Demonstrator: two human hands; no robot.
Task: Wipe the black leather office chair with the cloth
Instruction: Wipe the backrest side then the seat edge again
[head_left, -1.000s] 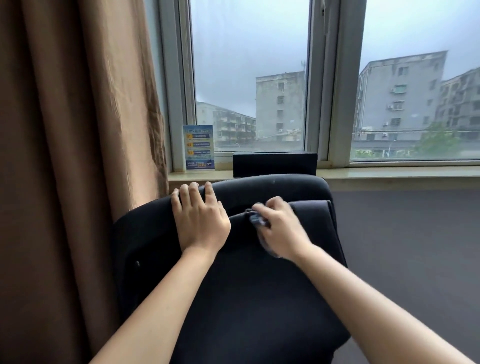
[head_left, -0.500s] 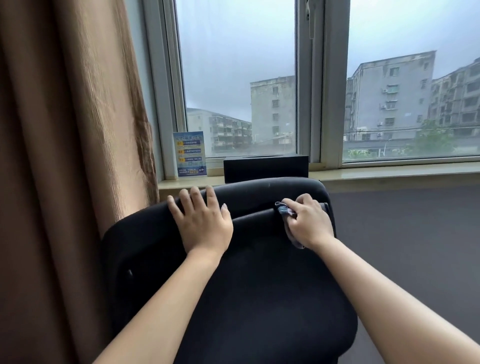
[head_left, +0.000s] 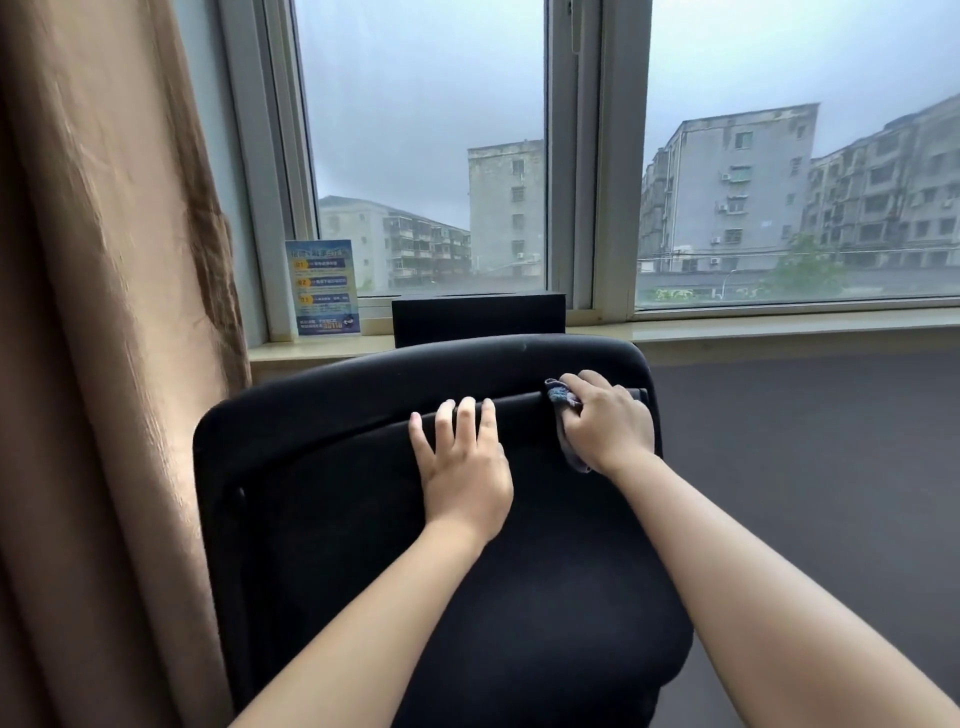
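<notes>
A pale windowsill (head_left: 779, 332) runs across the middle of the frame beneath the window. At its left end a blue printed card (head_left: 322, 287) stands upright on it, and just right of that stands a black box (head_left: 478, 318).

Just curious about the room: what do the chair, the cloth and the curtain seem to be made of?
The chair looks like black leather or a leather-like cover: smooth, with a dull sheen along its padded top edge. The cloth in the right hand seems a soft grey-blue fabric, bunched and limp. The curtain looks like tan woven fabric with a fine crinkled grain.
</notes>
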